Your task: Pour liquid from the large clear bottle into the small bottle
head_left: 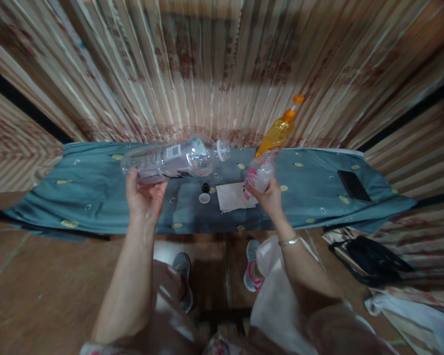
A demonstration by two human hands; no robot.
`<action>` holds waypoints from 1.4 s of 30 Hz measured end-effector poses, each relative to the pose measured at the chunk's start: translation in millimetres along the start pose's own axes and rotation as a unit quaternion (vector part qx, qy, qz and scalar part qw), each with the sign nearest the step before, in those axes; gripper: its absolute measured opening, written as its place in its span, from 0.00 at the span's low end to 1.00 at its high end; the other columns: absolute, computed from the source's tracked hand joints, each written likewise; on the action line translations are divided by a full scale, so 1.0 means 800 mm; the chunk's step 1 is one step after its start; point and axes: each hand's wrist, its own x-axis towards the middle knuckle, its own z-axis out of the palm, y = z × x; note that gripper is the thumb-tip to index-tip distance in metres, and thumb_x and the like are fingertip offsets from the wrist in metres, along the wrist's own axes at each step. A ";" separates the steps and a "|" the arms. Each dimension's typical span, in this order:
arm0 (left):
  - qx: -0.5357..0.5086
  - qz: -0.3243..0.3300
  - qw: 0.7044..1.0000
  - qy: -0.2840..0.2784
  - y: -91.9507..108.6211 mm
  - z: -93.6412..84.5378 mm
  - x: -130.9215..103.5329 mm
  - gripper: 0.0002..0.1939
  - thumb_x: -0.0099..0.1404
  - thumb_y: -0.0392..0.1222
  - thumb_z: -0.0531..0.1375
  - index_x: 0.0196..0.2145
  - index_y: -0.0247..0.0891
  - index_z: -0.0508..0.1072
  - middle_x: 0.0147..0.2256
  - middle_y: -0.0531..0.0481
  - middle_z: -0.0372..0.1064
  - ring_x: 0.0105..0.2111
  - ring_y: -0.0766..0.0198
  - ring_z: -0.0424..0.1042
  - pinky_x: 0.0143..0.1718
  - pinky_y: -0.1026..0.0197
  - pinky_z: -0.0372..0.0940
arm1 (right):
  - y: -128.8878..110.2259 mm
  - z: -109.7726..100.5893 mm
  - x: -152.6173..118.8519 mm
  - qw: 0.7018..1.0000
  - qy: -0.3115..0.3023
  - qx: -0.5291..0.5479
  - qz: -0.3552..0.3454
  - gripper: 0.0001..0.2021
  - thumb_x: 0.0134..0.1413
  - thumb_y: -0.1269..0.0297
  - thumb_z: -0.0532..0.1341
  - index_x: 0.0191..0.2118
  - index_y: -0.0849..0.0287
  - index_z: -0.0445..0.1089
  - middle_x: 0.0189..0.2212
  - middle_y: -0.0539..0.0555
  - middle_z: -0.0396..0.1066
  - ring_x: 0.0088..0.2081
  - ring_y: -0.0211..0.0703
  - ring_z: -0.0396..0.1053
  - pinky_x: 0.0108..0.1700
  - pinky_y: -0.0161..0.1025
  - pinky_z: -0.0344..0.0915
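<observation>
Presently, L hand (146, 195) holds in its fingers the lg. clear bottle (151, 161), sideways over teal cloth (303, 197), barcode (173, 151) visible, and R hand (268, 199) grips the sm. bottle (263, 176), pink print (250, 178) too blurred to read.

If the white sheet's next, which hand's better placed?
Right, probably: the right hand is nearer the white sheet. But it holds a small clear bottle, and the left hand a large bottle, so neither is free.
</observation>
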 end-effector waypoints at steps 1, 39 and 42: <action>0.001 0.000 1.000 0.000 -0.001 0.000 0.000 0.09 0.64 0.47 0.64 0.38 0.40 0.76 0.42 0.45 0.81 0.54 0.52 0.78 0.57 0.47 0.75 | -0.001 0.003 -0.002 1.000 -0.008 0.006 -0.001 0.32 0.38 0.44 0.73 0.47 0.57 0.71 0.38 0.57 0.80 0.37 0.53 0.75 0.43 0.50 0.73; 0.039 0.010 0.999 -0.019 -0.011 0.011 0.005 0.06 0.60 0.45 0.66 0.34 0.42 0.76 0.37 0.50 0.81 0.48 0.58 0.79 0.52 0.55 0.75 | -0.004 0.016 -0.006 1.000 -0.021 -0.005 -0.014 0.35 0.43 0.46 0.71 0.56 0.60 0.70 0.41 0.60 0.82 0.40 0.60 0.80 0.42 0.51 0.76; 0.046 0.004 0.999 -0.026 -0.017 0.016 0.007 0.08 0.58 0.46 0.69 0.32 0.43 0.76 0.38 0.49 0.81 0.49 0.57 0.79 0.51 0.56 0.76 | 0.002 0.017 -0.009 0.999 -0.037 -0.011 -0.003 0.36 0.42 0.47 0.71 0.56 0.59 0.70 0.41 0.60 0.82 0.41 0.62 0.81 0.42 0.53 0.76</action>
